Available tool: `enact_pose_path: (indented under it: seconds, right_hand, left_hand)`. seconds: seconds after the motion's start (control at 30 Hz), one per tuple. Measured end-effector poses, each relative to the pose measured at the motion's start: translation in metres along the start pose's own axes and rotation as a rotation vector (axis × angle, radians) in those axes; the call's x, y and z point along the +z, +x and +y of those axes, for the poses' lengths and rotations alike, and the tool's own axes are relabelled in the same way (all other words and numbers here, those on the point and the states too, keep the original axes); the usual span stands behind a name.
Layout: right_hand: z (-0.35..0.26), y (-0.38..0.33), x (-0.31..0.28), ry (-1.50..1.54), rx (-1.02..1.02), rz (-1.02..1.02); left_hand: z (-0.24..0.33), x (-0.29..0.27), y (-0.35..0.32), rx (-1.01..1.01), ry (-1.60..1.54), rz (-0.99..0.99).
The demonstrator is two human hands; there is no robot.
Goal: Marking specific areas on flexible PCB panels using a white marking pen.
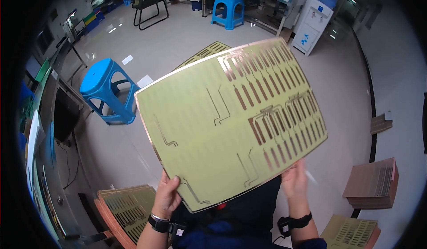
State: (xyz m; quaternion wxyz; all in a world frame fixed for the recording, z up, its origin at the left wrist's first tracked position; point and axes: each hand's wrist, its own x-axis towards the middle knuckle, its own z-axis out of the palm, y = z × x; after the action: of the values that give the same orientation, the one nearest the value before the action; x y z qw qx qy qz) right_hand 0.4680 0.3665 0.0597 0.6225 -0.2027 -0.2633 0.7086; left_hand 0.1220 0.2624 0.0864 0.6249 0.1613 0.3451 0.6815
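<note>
A large yellow-green circuit board panel (195,115) with copper edges and copper traces is held up, tilted, in front of me. My left hand (168,191) grips its lower left corner, thumb on the face and fingers behind. At the lower right edge, my right hand (295,178) supports the panel, its fingers partly hidden behind it and slightly blurred. Behind the panel's far edge, part of another patterned panel (208,52) shows low down near the floor. Both wrists carry black straps with small devices.
Stacks of similar panels stand at lower left (129,209) and lower right (353,232). A stack of brownish boards (371,182) sits by the right wall. Blue stools (109,91) stand left and farther back. A water dispenser (313,24), a chair (149,4) and workbenches are beyond.
</note>
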Motion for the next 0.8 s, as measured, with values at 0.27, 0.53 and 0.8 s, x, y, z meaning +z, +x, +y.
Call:
enact_pose_path:
  seconds: [0.27,0.53,0.8]
  right_hand:
    - [-0.081,-0.045,-0.067,-0.044,0.099,0.284]
    - [-0.055,-0.059,-0.056,-0.261,0.162,0.120]
    - [0.014,-0.071,0.044,-0.374,0.054,0.049]
  left_hand:
    - [0.029,-0.011,-0.005,-0.084,0.127,0.026]
    - [0.042,-0.014,0.009,0.027,-0.031,0.011]
    - [-0.027,0.042,0.008,0.064,-0.292,-0.111]
